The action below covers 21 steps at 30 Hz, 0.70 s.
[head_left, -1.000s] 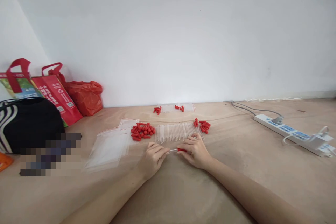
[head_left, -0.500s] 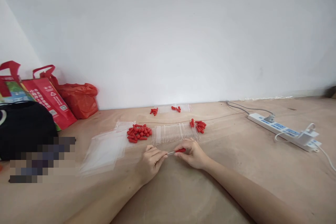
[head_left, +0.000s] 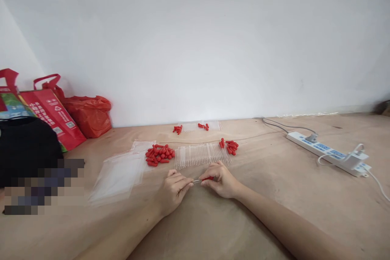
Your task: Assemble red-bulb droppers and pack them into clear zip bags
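My left hand (head_left: 176, 189) pinches a thin clear dropper tube (head_left: 197, 181) between thumb and fingers. Facing it, my right hand (head_left: 222, 179) is closed on a red rubber bulb (head_left: 208, 178) at the tube's right end. Fingers partly cover the bulb, so how far the tube sits inside it cannot be seen. Just beyond my hands lies a row of clear dropper tubes (head_left: 199, 155). A heap of red bulbs (head_left: 160, 154) is left of the row, and a smaller group of red pieces (head_left: 232, 147) touches its right end.
Clear zip bags (head_left: 118, 176) lie flat at the left. Near the wall is a bag with tubes and red bulbs (head_left: 203, 126). A white power strip (head_left: 327, 153) with plugs and cords is on the right. Red bags (head_left: 88, 115) and a black bag (head_left: 29, 150) stand far left.
My right hand has moved slightly left along the tube, and less of the tube and bulb shows between my hands. The view has shifted slightly.
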### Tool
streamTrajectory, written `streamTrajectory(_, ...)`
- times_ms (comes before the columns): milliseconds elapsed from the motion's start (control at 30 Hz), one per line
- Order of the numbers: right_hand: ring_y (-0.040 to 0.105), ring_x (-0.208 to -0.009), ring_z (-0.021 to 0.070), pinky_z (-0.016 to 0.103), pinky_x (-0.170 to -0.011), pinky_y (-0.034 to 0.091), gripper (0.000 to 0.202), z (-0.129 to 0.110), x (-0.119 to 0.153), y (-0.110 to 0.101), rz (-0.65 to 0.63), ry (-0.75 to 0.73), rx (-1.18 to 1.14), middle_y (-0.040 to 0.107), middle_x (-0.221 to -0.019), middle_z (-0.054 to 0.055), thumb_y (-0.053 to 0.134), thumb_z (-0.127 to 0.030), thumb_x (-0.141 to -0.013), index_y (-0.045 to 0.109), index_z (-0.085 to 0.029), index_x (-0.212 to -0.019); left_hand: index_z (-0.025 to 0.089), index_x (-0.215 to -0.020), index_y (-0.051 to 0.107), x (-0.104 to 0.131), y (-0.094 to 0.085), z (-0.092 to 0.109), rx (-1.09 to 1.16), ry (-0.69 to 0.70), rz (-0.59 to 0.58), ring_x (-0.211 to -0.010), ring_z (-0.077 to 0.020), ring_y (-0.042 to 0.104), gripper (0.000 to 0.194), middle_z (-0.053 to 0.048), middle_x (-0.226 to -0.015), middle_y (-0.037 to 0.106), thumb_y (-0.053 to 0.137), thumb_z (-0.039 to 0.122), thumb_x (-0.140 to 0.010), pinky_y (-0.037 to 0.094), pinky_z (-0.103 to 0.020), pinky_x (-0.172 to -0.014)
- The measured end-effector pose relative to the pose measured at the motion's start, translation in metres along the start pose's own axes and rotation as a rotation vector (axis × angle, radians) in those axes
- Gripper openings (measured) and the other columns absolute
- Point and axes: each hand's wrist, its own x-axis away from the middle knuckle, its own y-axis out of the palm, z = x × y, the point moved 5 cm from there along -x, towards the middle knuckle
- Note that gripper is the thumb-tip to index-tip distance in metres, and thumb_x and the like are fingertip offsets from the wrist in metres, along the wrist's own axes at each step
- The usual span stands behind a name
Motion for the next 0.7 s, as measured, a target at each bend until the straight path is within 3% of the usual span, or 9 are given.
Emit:
streamTrajectory(233, 0.055, -0.059, 0.0128, 0.027, -0.061, 0.044, 0.041, 0.017, -0.004, 0.013, 0.233, 0.277, -0.684, 0.062, -0.065, -0.001, 0.068, -0.048, -0.058, 0.058, -0.02, -0.085, 0.02, -0.076, 0.063, -0.006, -0.003, -0.005, 0.129, -0.281, 0.006, -0.054, -0.012, 0.056, 0.028, 0.003, -0.056, 0.062, 0.039, 0.029, -0.088, 0.04, -0.026, -0.061)
streamTrajectory(333, 0.053, -0.061, 0.0115, 0.024, -0.061, 0.043, 0.034, 0.012, -0.009, 0.023, 0.283, 0.282, -0.732, 0.059, -0.064, -0.001, 0.064, -0.05, -0.062, 0.057, -0.019, -0.074, 0.021, -0.075, 0.064, -0.005, -0.001, -0.006, 0.178, -0.355, -0.019, -0.06, -0.0129, 0.057, 0.027, 0.003, -0.061, 0.064, 0.041, 0.031, -0.087, 0.043, -0.025, -0.062)
streamTrajectory(400, 0.053, -0.063, 0.0119, 0.024, -0.059, 0.042, 0.033, 0.012, -0.016, 0.018, 0.288, 0.296, -0.689, 0.06, -0.069, 0.001, 0.059, -0.05, -0.067, 0.058, -0.018, -0.077, 0.021, -0.087, 0.063, -0.003, -0.002, -0.009, 0.189, -0.369, -0.02, -0.069, -0.0143, 0.059, 0.023, 0.001, -0.073, 0.066, 0.043, 0.032, -0.085, 0.045, -0.027, -0.067)
streamTrajectory(500, 0.055, -0.065, 0.0123, 0.024, -0.058, 0.042, 0.034, 0.031, -0.028, -0.02, 0.343, 0.389, -0.43, 0.063, -0.079, 0.003, 0.051, -0.044, -0.074, 0.058, -0.017, -0.094, 0.021, -0.103, 0.058, 0.001, -0.006, -0.017, 0.146, -0.382, 0.012, -0.087, -0.0178, 0.058, 0.026, -0.003, -0.095, 0.064, 0.049, 0.033, -0.082, 0.045, -0.032, -0.078)
streamTrajectory(567, 0.056, -0.065, 0.012, 0.022, -0.058, 0.042, 0.032, 0.054, -0.032, -0.058, 0.378, 0.547, -0.08, 0.063, -0.078, 0.002, 0.048, -0.037, -0.076, 0.058, -0.017, -0.098, 0.02, -0.099, 0.059, 0.003, -0.008, -0.022, 0.095, -0.392, 0.018, -0.09, -0.0197, 0.057, 0.024, -0.005, -0.096, 0.063, 0.052, 0.033, -0.079, 0.044, -0.035, -0.08)
streamTrajectory(633, 0.056, -0.061, 0.0137, 0.024, -0.054, 0.04, 0.033, 0.077, -0.033, -0.09, 0.405, 0.638, 0.03, 0.063, -0.072, 0.003, 0.049, -0.035, -0.075, 0.059, -0.014, -0.099, 0.02, -0.09, 0.061, 0.004, -0.007, -0.025, 0.064, -0.394, 0.006, -0.088, -0.0202, 0.057, 0.018, -0.005, -0.091, 0.063, 0.052, 0.03, -0.078, 0.044, -0.037, -0.079)
streamTrajectory(700, 0.058, -0.064, 0.016, 0.025, -0.056, 0.04, 0.037, 0.096, -0.031, -0.107, 0.432, 0.712, 0.124, 0.064, -0.075, 0.007, 0.053, -0.033, -0.071, 0.057, -0.011, -0.101, 0.02, -0.085, 0.062, 0.004, -0.006, -0.026, 0.052, -0.388, -0.006, -0.085, -0.0196, 0.058, 0.015, -0.004, -0.088, 0.063, 0.052, 0.027, -0.078, 0.044, -0.037, -0.077)
